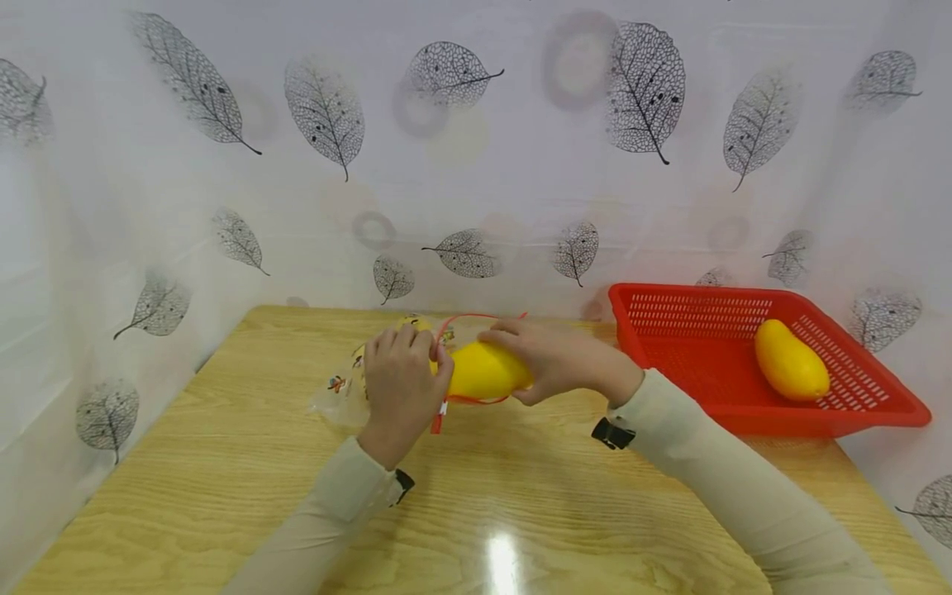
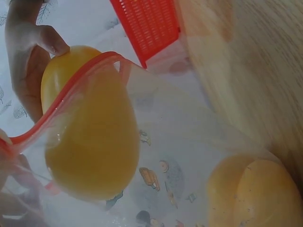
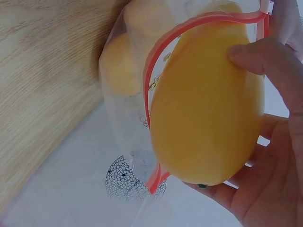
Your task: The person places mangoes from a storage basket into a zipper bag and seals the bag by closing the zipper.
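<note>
My right hand [image 1: 558, 359] grips a yellow mango [image 1: 483, 370] by its outer end, with the thumb on one side and the fingers curled round the other. The mango's other end is through the red-edged mouth of a clear zip bag [image 1: 336, 405] printed with small cartoon figures. In the left wrist view, much of the mango [image 2: 92, 151] shows through the film. My left hand [image 1: 402, 388] pinches the bag at its red edge, near a white slider [image 3: 266, 6]. More yellow fruit [image 2: 260, 194] lies deeper in the bag, partly hidden by the left hand in the head view.
A red plastic basket [image 1: 699, 364] with slotted walls stands at the right of the wooden table [image 1: 223, 463]. One more mango [image 1: 790, 361] lies in its right side. Behind the table hangs a pale curtain [image 1: 506, 165] with leaf prints.
</note>
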Available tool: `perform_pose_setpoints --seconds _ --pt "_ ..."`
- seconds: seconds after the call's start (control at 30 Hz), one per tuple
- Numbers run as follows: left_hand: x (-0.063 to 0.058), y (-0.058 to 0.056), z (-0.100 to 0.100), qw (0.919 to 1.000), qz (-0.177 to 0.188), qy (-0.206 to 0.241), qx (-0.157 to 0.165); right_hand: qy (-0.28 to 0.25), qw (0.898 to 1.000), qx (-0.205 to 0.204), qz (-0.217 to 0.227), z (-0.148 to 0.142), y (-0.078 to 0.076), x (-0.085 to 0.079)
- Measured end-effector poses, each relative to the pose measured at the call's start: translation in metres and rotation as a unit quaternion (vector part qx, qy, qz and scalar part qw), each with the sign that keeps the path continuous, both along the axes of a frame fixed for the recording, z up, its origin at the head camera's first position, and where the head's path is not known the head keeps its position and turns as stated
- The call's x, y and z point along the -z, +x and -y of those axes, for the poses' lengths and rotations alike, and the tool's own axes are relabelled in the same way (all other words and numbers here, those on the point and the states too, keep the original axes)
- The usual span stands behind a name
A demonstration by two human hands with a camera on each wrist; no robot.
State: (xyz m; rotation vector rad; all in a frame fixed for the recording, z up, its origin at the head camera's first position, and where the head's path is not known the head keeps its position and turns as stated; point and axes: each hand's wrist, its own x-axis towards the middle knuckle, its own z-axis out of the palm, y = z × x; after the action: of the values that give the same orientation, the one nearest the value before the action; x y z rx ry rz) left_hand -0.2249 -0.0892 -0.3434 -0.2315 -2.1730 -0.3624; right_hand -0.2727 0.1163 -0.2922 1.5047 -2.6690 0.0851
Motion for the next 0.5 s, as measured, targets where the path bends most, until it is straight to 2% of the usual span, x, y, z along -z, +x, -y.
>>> perform_pose_setpoints --seconds 0.13,0.5 --pt "0.0001 0.0001 0.0002 1.0 -0.006 0.002 0.0 -0.009 1.0 -0.007 0.004 0.0015 -0.0001 0.0014" --pt "0.0008 -0.0011 0.0003 1.0 0.0 0.003 0.001 -0.015 0.998 0.002 0.054 0.0051 0.0019 0.0026"
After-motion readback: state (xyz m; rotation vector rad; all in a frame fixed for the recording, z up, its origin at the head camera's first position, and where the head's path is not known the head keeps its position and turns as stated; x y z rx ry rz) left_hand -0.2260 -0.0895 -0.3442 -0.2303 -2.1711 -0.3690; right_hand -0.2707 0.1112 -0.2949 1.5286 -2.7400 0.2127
